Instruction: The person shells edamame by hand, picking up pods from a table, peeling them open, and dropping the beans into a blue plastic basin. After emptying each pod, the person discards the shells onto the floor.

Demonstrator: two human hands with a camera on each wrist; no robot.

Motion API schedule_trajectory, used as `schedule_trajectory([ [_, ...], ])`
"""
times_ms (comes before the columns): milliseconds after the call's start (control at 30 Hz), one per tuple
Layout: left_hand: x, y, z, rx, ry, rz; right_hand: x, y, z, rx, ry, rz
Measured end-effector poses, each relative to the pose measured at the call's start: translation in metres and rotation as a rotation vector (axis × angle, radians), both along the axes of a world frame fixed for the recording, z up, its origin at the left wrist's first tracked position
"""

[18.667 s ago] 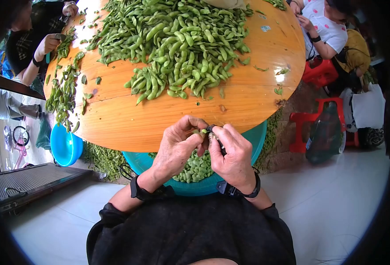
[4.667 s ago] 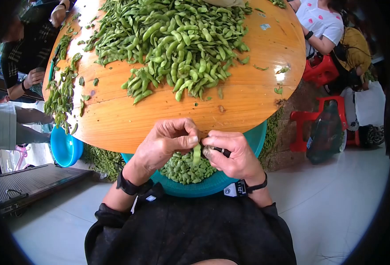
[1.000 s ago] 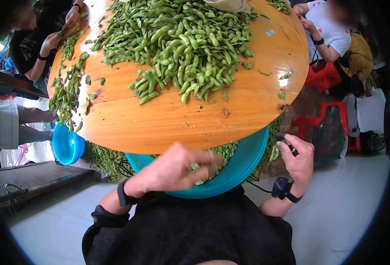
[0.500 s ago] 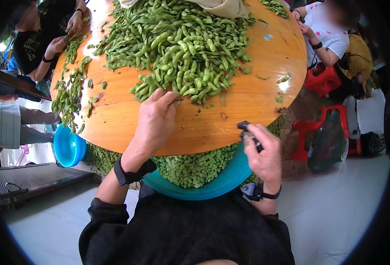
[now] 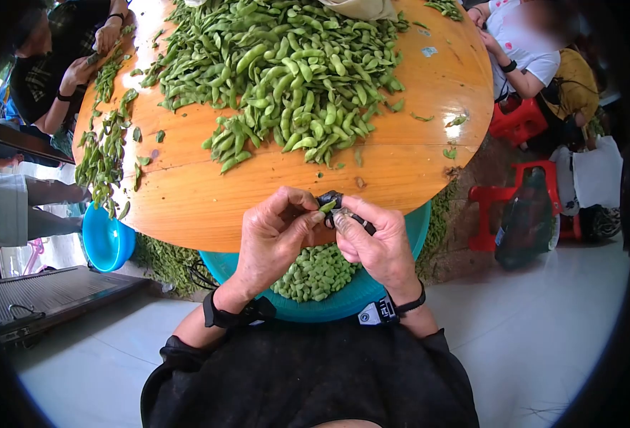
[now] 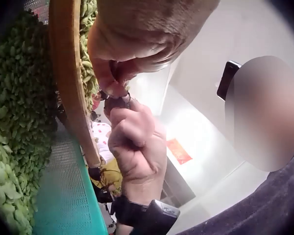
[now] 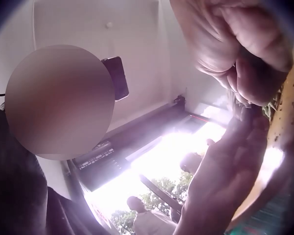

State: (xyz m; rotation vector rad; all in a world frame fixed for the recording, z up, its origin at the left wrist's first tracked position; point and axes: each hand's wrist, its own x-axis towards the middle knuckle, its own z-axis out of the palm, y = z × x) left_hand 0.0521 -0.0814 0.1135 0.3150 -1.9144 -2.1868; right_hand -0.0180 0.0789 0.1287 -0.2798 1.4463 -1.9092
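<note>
In the head view, a green soybean pod (image 5: pixel 327 207) sits between the fingertips of both hands, just beyond the table's near edge. My left hand (image 5: pixel 275 232) pinches it between thumb and finger. My right hand (image 5: pixel 379 246) meets it from the other side, holding a small black tool (image 5: pixel 361 222) whose exact kind I cannot tell. Something black covers the tip of its index finger. Below both hands, shelled green beans (image 5: pixel 315 274) fill part of a teal basin (image 5: pixel 420 232). Both wrist views show the fingertips close together, the pod mostly hidden behind them.
A large heap of pods (image 5: pixel 293 78) covers the far middle of the round wooden table (image 5: pixel 222 207). Loose pods (image 5: pixel 104 157) lie along its left edge. A blue basin (image 5: pixel 108 239) stands at left, red stools (image 5: pixel 486 214) at right. Other people sit around the table.
Half a second ago my left hand was at the pod heap; it has come back toward me with a pod. My right hand has moved left to meet it.
</note>
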Motion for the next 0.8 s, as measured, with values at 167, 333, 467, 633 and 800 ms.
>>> schedule_trajectory([
  [167,0.002,-0.005,0.0,0.263,-0.061,-0.033,-0.003,0.003,-0.001,-0.03,0.062,0.011],
  [333,0.001,-0.004,-0.01,0.964,-0.039,-0.298,-0.013,0.016,-0.016,-0.317,-0.273,0.186],
  [467,0.001,-0.001,0.003,0.729,-0.132,-0.172,0.001,0.008,-0.003,-0.165,-0.061,0.044],
  [633,0.009,0.006,0.003,0.202,-0.13,-0.126,0.006,0.008,0.002,0.258,0.6,-0.016],
  [800,0.011,0.006,-0.002,-0.557,0.002,-0.095,0.012,0.003,0.005,0.365,0.923,-0.051],
])
